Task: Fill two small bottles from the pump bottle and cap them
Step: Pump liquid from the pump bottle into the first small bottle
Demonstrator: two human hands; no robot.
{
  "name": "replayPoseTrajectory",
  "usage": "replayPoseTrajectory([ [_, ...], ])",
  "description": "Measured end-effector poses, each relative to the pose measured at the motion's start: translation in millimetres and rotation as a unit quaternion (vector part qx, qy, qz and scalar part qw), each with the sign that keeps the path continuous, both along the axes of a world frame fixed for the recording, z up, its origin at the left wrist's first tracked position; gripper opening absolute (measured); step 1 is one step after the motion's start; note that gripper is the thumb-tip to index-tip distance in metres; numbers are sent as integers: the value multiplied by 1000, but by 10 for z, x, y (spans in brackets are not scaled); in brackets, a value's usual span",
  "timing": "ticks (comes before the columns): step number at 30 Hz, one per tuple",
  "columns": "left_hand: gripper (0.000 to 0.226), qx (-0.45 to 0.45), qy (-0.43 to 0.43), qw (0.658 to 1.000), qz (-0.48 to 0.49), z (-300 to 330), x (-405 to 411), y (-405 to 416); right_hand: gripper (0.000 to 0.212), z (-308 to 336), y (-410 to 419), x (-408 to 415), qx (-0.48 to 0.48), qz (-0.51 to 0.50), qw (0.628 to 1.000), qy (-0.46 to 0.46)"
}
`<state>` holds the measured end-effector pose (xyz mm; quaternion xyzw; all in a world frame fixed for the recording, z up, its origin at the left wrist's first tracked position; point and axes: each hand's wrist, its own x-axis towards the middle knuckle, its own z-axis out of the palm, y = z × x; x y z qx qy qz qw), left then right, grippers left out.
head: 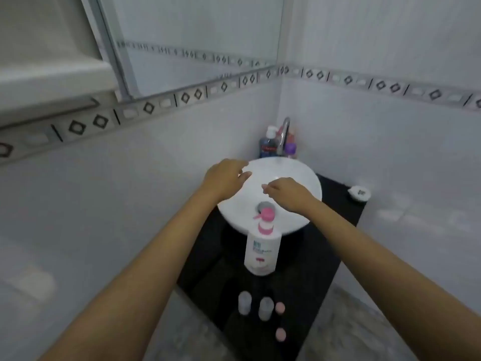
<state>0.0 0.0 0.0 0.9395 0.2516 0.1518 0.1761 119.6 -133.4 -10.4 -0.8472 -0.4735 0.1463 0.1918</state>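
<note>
A white pump bottle (262, 250) with a pink pump head stands on the black counter (325, 269) just in front of the white basin (299, 178). Two small clear bottles (244, 302) (265, 308) stand uncapped near the counter's front edge. Two pink caps (280, 307) (280, 334) lie to their right. My left hand (225, 179) and my right hand (287, 192) both hover over the basin, fingers loosely apart, holding nothing. They are well beyond the pump bottle.
A chrome tap (284, 134) rises behind the basin, with a dark blue bottle (268, 144) and a purple-capped bottle (291, 149) beside it. A small white dish (360, 193) sits at the counter's right. Tiled walls close in on the left and back.
</note>
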Motion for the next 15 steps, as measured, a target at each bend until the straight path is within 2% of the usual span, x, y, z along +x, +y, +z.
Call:
replayPoseTrajectory([
  [4, 30, -139, -74, 986, 62, -538, -402, -175, 42, -345, 1, -153, 73, -38, 990, 113],
  [8, 17, -253, -115, 956, 91, -1065, -781, -424, 43, -550, -6, -190, 177, -76, 950, 245],
  [11, 21, -323, -71, 940, 87, -1390, -995, -647, 44, -635, 21, -190, 202, -75, 936, 280],
  [15, 51, -372, 30, 927, 42, -1736, -1120, -850, 46, -656, 40, -189, 219, -73, 926, 299],
])
